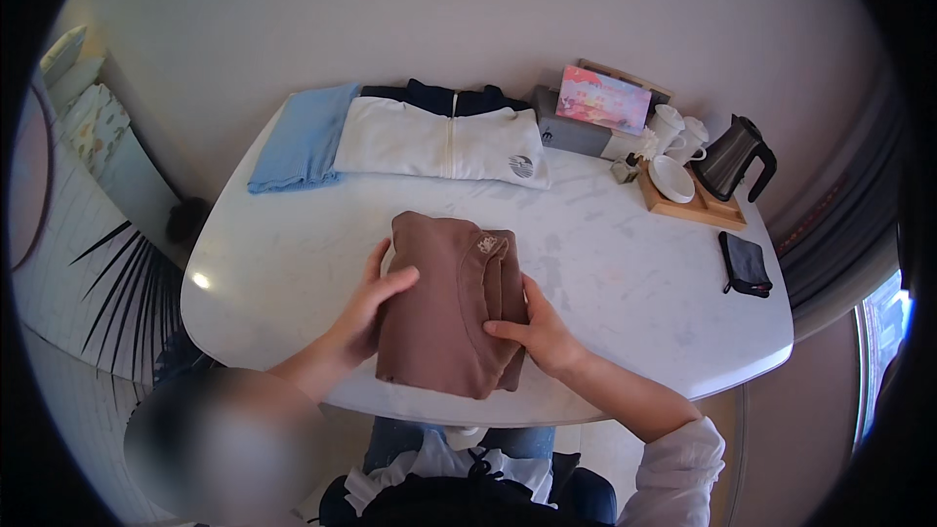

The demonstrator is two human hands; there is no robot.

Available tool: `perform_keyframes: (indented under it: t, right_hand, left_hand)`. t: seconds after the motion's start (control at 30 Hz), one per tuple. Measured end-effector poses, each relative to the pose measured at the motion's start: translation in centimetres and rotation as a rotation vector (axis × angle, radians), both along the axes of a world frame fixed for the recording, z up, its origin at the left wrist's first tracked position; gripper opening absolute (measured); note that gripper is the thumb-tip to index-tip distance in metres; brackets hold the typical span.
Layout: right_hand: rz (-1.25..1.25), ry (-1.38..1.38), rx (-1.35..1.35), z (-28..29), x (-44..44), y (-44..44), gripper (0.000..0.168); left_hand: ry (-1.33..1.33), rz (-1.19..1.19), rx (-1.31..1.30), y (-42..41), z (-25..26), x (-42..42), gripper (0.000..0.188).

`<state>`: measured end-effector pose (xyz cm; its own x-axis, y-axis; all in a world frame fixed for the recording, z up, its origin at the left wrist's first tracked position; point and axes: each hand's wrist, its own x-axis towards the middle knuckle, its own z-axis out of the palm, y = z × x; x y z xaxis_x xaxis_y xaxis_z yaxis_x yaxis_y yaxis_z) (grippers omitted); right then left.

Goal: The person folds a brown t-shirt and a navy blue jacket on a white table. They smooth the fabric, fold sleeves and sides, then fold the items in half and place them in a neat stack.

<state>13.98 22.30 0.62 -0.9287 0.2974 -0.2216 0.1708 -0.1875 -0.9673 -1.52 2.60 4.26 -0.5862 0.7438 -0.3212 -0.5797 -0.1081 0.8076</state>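
A folded brown garment (439, 300) with a small pale embroidered motif near its top right corner is between my hands at the table's front edge. My left hand (373, 304) grips its left side, thumb on top and the other fingers partly hidden behind. On the right side, my right hand (538, 329) holds the layered edge, with its thumb over the front. Farther back lies a folded white and black zip-up jacket (410, 135) with a round dark print. Beside it, to the left, is a folded light blue ribbed garment (307, 135).
The white marble-patterned table (293, 256) has rounded corners. At back right are a grey box (575, 128), a pink printed card (604, 99), and a wooden tray (692, 208) bearing a white dish (671, 179), cups and a dark kettle (725, 157). A black pouch (745, 265) lies near the right edge.
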Motion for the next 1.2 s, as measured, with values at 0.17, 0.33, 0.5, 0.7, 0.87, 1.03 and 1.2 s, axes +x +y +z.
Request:
perform_keyframes:
  t: [0.17,0.33,0.5,0.7,0.87,1.03,1.2]
  right_hand:
    - [-0.053,0.127,0.100,1.1,-1.5,-2.0,0.093]
    - [0.056,0.128,0.248,-0.6,-2.9,-3.1,0.091]
    - [0.157,0.283,0.252,-0.2,-7.5,-4.5,0.089]
    - [0.044,0.599,0.390,3.6,-24.2,-6.5,0.085]
    - [-0.103,0.438,0.580,5.2,-35.8,-5.6,0.074]
    - [-0.254,0.438,0.896,-1.4,-37.3,-0.8,0.026]
    - [-0.522,0.279,1.282,-0.4,-32.3,13.8,0.027]
  left_hand:
    - [-0.257,-0.209,0.046,-1.1,-0.6,-1.1,0.068]
    - [-0.005,-0.287,-0.198,-3.4,-1.2,-3.0,0.066]
    - [0.076,-0.077,-0.242,-6.6,-1.0,-5.8,0.071]
    - [0.455,0.196,-0.120,-8.4,3.7,-20.4,0.054]
    - [0.350,0.293,-0.343,-5.6,7.7,-29.7,0.069]
    - [0.711,0.243,-0.628,-6.2,-2.3,-38.6,0.089]
    - [1.002,0.378,-0.490,-6.0,-6.0,-40.1,0.075]
